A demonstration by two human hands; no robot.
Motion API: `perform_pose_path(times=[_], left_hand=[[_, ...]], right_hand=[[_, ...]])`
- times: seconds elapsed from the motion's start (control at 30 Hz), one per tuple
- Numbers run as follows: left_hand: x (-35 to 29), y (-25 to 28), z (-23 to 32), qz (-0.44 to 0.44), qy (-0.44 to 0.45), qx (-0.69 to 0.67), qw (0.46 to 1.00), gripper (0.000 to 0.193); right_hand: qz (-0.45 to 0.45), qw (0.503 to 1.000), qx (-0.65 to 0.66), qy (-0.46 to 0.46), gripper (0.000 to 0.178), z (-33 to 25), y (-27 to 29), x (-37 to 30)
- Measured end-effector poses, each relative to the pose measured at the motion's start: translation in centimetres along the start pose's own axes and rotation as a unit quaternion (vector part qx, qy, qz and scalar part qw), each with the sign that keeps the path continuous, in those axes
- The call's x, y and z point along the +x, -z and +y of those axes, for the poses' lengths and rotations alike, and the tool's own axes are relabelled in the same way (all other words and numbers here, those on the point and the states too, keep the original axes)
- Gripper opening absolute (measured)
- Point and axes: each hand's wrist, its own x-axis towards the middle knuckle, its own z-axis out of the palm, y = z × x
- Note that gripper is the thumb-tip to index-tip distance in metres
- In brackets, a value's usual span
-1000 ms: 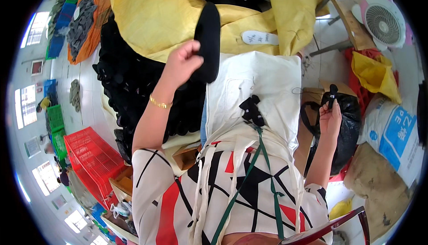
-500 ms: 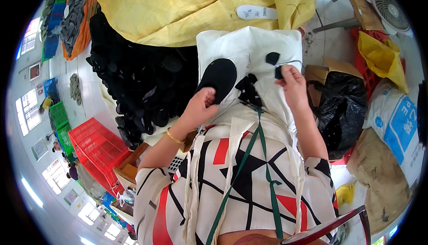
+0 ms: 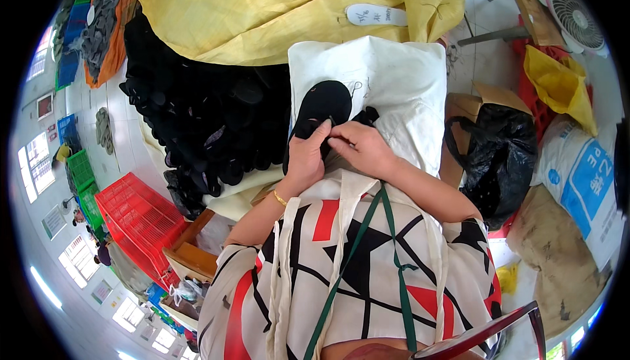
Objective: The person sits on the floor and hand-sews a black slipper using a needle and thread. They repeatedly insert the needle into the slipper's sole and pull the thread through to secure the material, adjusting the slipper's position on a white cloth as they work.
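Observation:
A black cloth shoe (image 3: 326, 101), rounded end pointing away from me, rests on the white cloth over my lap. My left hand (image 3: 306, 158) is closed round its near left part, the thumb pressed on top. My right hand (image 3: 363, 148) meets it there, thumb and fingertips pinched together at the shoe's near part. Whatever lies in that pinch is hidden by the fingers. Small black fabric pieces (image 3: 371, 115) show just beyond my right hand, mostly covered by it.
A large heap of black shoes (image 3: 203, 111) lies to the left of the white cloth (image 3: 410, 75). Beyond is a yellow sheet (image 3: 262, 12) with a white insole (image 3: 377, 15) on it. A black plastic bag (image 3: 502, 157) in a cardboard box stands right; a red crate (image 3: 141, 219) stands left.
My right hand has come left from the cloth's right side to the shoe, beside my left hand. Small black pieces at and near its fingers no longer show on the right.

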Motion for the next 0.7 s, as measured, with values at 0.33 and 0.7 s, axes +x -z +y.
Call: perform_pose_path(times=[0.33, 0.7], left_hand=[[0.6, -0.4, 1.1, 0.102, 0.022, 0.124, 0.987, 0.026], [0.8, 1.8, -1.3, 0.018, -0.131, 0.249, 0.959, 0.025]], right_hand=[[0.064, 0.941, 0.279, -0.180, 0.016, 1.5, 3.8, -0.5], [0.045, 0.995, -0.024, -0.083, 0.013, -0.8, 2.2, 2.0]])
